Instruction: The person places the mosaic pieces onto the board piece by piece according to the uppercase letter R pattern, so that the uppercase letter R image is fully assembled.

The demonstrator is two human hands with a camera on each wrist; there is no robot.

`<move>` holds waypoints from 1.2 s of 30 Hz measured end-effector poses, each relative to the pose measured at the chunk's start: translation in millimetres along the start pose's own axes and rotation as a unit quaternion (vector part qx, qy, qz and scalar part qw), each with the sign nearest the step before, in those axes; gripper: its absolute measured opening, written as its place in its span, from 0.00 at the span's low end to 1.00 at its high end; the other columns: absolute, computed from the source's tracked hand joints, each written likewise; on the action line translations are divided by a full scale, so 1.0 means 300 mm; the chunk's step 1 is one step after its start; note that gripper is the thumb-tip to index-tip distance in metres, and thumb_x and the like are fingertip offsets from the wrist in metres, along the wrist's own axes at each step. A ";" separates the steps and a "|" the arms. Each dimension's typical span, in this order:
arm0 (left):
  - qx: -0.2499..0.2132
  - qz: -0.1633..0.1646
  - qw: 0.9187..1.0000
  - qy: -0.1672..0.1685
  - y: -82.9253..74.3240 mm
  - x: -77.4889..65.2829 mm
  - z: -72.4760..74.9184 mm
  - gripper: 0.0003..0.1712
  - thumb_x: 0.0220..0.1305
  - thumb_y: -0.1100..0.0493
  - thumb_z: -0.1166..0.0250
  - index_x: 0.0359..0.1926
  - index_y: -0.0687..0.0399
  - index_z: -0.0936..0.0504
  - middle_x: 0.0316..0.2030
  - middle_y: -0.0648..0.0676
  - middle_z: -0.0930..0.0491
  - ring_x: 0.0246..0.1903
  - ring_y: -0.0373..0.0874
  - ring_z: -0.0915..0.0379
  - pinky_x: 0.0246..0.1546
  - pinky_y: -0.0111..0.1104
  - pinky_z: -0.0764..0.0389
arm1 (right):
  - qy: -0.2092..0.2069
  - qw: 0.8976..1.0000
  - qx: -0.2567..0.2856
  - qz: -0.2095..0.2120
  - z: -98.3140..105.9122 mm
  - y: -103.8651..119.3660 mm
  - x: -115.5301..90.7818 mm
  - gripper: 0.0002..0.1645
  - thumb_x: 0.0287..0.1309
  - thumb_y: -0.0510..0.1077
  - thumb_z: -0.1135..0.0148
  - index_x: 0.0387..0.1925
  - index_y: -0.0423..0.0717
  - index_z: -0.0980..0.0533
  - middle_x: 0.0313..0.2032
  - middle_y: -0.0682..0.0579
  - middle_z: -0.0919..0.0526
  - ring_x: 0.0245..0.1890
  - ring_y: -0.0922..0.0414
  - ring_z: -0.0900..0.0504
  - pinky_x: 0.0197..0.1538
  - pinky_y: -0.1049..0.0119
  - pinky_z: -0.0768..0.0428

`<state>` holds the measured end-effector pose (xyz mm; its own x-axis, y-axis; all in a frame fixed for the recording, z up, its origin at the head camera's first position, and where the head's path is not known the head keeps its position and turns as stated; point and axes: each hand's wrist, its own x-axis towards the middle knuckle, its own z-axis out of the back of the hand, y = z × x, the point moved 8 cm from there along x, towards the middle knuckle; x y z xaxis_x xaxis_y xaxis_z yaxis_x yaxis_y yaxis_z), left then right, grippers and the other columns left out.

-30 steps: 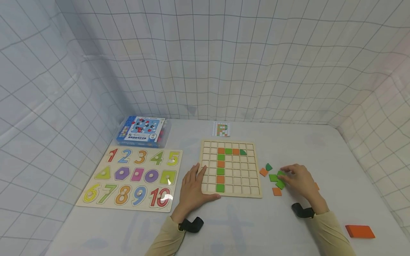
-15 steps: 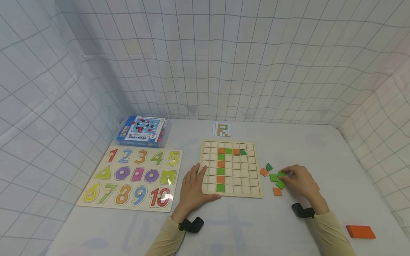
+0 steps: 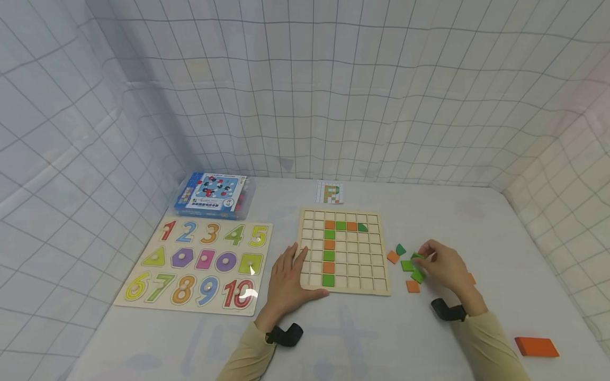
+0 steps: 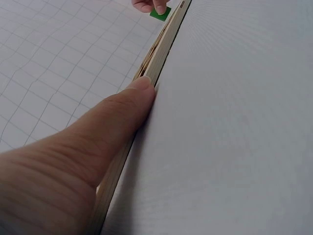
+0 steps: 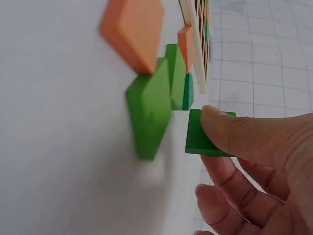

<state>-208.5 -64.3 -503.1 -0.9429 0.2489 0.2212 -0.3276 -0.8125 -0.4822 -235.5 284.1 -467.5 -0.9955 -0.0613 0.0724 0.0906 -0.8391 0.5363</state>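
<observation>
My left hand (image 3: 287, 280) rests along the lower left corner of a wooden grid board (image 3: 359, 288). In the left wrist view its thumb (image 4: 115, 115) lies against the board's edge. Orange and green square tiles fill one column of the board and part of an upper row, which ends in a dark green quarter-round tile (image 3: 362, 227). To the right of the board, my right hand (image 3: 443, 265) pinches a green square tile (image 5: 198, 134) between thumb and fingers. Below it lie loose green tiles (image 5: 151, 110) and an orange tile (image 5: 134, 32).
A printed pattern card (image 3: 329, 192) lies behind the board. To the left are a number-and-shape puzzle board (image 3: 190, 286) and a blue-labelled box (image 3: 214, 196). An orange block (image 3: 537, 346) sits at the front right. White grid-patterned cloth (image 3: 333, 106) walls the table.
The right hand has lifted slightly, and the green tile in its fingers now stands tilted above the other loose tiles. The left hand stays where it was.
</observation>
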 end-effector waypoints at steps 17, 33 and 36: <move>-0.006 -0.005 1.000 0.000 -0.006 -0.001 -0.003 0.64 0.37 0.27 0.30 0.70 0.57 0.40 0.70 0.62 0.49 0.69 0.56 0.56 0.65 0.50 0.51 | -0.002 0.997 0.046 0.065 -0.116 0.226 0.173 0.09 0.53 0.45 0.30 0.32 0.45 0.21 0.28 0.54 0.20 0.25 0.57 0.28 0.25 0.65 0.33; 0.001 0.002 1.000 0.003 -0.004 0.000 0.000 0.64 0.37 0.27 0.30 0.70 0.56 0.41 0.70 0.61 0.49 0.69 0.55 0.57 0.65 0.49 0.52 | 0.041 0.995 0.035 0.085 -0.182 0.290 0.236 0.07 0.57 0.42 0.34 0.36 0.43 0.19 0.33 0.51 0.17 0.31 0.55 0.22 0.33 0.59 0.24; 0.002 0.002 1.000 0.003 -0.003 0.000 0.000 0.64 0.37 0.27 0.30 0.70 0.56 0.40 0.70 0.61 0.49 0.69 0.54 0.57 0.65 0.49 0.52 | 0.046 0.996 0.030 0.077 -0.186 0.291 0.240 0.07 0.58 0.42 0.34 0.36 0.43 0.19 0.34 0.50 0.17 0.32 0.54 0.21 0.34 0.58 0.23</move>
<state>-208.1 -63.6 -502.6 -0.9447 0.2478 0.2148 -0.3231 -0.8156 -0.4800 -300.8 176.1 -462.3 -0.9677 -0.2387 0.0810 0.2411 -0.7825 0.5740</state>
